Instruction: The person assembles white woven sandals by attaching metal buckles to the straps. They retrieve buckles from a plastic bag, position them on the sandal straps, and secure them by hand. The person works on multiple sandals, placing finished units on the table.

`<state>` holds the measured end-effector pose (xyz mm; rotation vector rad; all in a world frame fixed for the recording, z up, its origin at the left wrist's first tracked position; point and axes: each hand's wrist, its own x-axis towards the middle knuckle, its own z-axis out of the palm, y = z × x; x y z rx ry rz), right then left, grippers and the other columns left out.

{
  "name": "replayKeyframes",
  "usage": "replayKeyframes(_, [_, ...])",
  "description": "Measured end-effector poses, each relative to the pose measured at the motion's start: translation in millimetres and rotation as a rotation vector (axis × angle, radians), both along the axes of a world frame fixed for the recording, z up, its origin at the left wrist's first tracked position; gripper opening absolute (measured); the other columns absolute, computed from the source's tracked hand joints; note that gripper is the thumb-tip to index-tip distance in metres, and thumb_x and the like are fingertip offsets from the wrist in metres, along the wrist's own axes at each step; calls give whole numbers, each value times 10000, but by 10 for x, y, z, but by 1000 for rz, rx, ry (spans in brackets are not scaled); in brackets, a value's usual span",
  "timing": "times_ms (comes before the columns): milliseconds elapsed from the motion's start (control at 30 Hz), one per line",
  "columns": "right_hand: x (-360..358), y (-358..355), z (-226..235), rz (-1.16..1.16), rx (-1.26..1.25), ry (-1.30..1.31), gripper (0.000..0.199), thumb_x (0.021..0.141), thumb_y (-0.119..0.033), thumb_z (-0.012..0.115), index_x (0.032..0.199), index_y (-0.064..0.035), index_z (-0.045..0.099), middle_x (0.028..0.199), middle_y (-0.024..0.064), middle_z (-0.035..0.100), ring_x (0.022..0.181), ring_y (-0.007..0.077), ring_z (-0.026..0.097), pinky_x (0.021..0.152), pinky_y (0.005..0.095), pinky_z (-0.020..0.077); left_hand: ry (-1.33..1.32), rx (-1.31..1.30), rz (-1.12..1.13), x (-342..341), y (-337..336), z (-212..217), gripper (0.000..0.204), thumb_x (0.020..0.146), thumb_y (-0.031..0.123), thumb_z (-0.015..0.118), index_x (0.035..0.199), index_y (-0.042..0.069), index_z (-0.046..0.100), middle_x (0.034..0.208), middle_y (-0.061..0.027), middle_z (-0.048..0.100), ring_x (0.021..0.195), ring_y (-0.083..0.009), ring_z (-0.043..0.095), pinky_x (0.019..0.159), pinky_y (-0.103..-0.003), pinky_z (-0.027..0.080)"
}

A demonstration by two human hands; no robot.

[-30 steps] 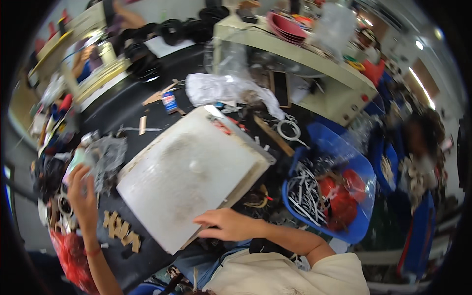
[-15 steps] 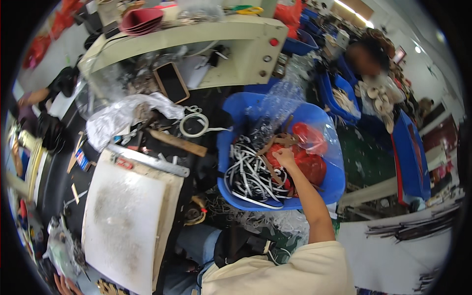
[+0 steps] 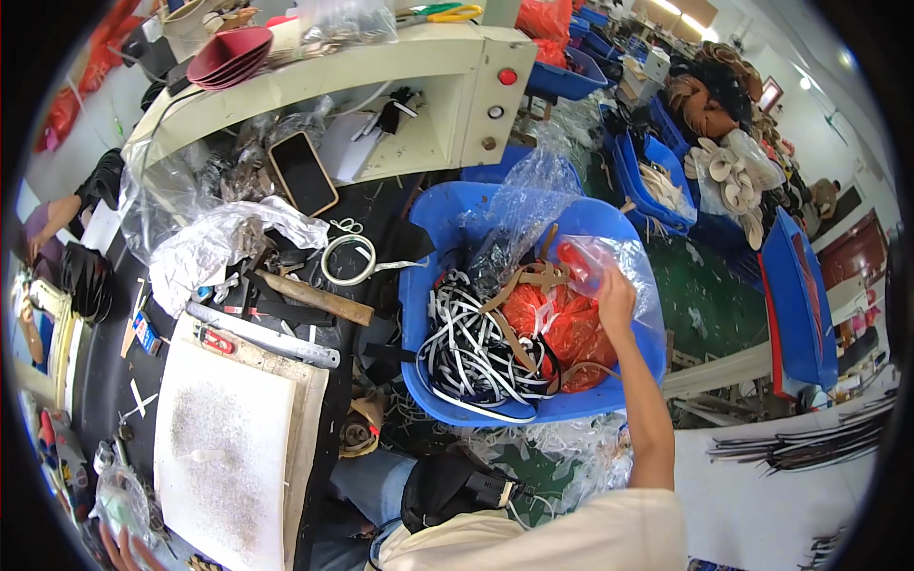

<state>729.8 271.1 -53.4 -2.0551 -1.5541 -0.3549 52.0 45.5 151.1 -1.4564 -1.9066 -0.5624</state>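
My right hand [image 3: 617,297] reaches over a large blue plastic bin [image 3: 411,314] and is closed on the edge of a clear plastic bag [image 3: 592,259] with something red in it. Below that bag lies a knotted red plastic bag [image 3: 552,319]. Tan straps [image 3: 514,347] lie across and beside it. A tangle of black and white strips [image 3: 476,352] fills the bin's near left part. At the lower left rim of the view, the fingers of my left hand [image 3: 124,552] show, spread apart and cut off by the edge, with nothing visible in them.
Left of the bin is a black worktable [image 3: 105,352] with a white board [image 3: 228,447], a metal ruler [image 3: 267,338], a hammer [image 3: 314,297], a tape roll [image 3: 348,259] and a phone [image 3: 303,173]. A cream machine [image 3: 457,76] stands behind. More blue bins [image 3: 657,181] are at the right.
My right hand has moved right and up, from the tan straps and red bag to the clear bag at the bin's right side. The view has shifted slightly.
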Motion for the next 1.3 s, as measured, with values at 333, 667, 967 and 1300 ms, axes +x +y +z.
replayKeyframes(333, [-2858, -812, 1912, 1476, -31, 457, 91, 829, -99, 665, 822, -45, 592, 599, 64, 582, 470, 214, 575, 451, 311, 454, -768, -514, -1165, 1981, 1051, -31, 935, 597, 164, 843, 1356, 12, 318, 1218, -164, 559, 1243, -326, 449, 1098, -535, 147])
replayKeyframes(667, [-3613, -484, 2514, 1283, -89, 839, 161, 945, -170, 539, 874, -29, 571, 547, -41, 427, 504, 6, 364, 450, 190, 304, -1789, -478, -992, 947, 339, -111, 371, 753, 165, 759, 1034, 3, 578, 878, -40, 608, 805, -147, 624, 741, -259, 501])
replayKeyframes(967, [-5485, -445, 2642, 1421, -436, 1443, 225, 958, -252, 492, 903, -34, 504, 500, -30, 378, 354, 51, 299, 334, 230, 252, -2464, 686, -1354, 548, -722, -876, 1083, 692, 795, 479, 1477, 141, 121, 1474, -234, 220, 1386, -355, 165, 1073, -637, 89])
replayKeyframes(1300, [-6837, 293, 1241, 1832, -635, 1086, 248, 936, -214, 488, 1113, -43, 517, 970, 53, 522, 768, 131, 520, 670, 283, 430, -833, 313, -182, 1217, -1015, -937, 1331, 587, 303, 875, 1447, 86, -117, 1493, -259, -87, 1399, -407, -13, 1091, -556, 115])
